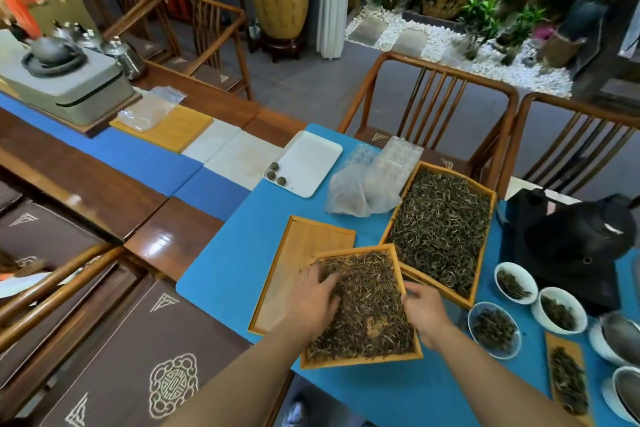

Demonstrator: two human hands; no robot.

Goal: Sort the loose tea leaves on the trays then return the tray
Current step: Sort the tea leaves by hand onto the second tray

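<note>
A small wooden tray full of loose brown tea leaves lies tilted in front of me, partly on top of an empty wooden tray. My left hand rests flat on the leaves at the tray's left side, fingers spread. My right hand is at the tray's right rim, fingers curled; the frame does not show clearly whether it grips the rim or pinches leaves. A larger wooden tray heaped with darker leaves sits to the upper right.
A white tray with three tea balls lies further back. Plastic bags and clear containers lie beside it. White bowls of leaves and a narrow wooden dish stand at right. A black bag sits behind them. Chairs surround the table.
</note>
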